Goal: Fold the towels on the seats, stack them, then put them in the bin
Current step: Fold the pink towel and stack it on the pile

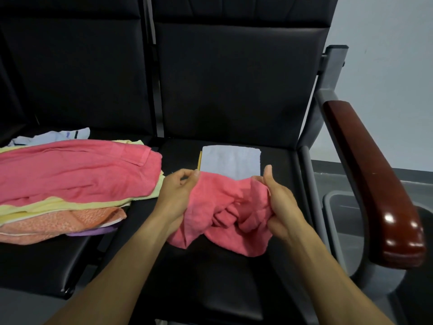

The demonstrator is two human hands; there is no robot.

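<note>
Both hands hold one crumpled pink towel (225,212) above the right seat (210,277); left hand (174,195) grip pinches its far-left edge; right hand (278,202) grip clamps its right side; one folded pale-blue towel (230,161) lies beyond; one unfolded pile (70,184) occupies the left seat; one grey bin (339,207) stands right.

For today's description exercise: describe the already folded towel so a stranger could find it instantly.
Start at the black seat beside the wooden armrest. Near its backrest lies a pale blue towel, just beyond both hands. Unlike the crumpled pink ones, it is a flat, neat rectangle.
</note>
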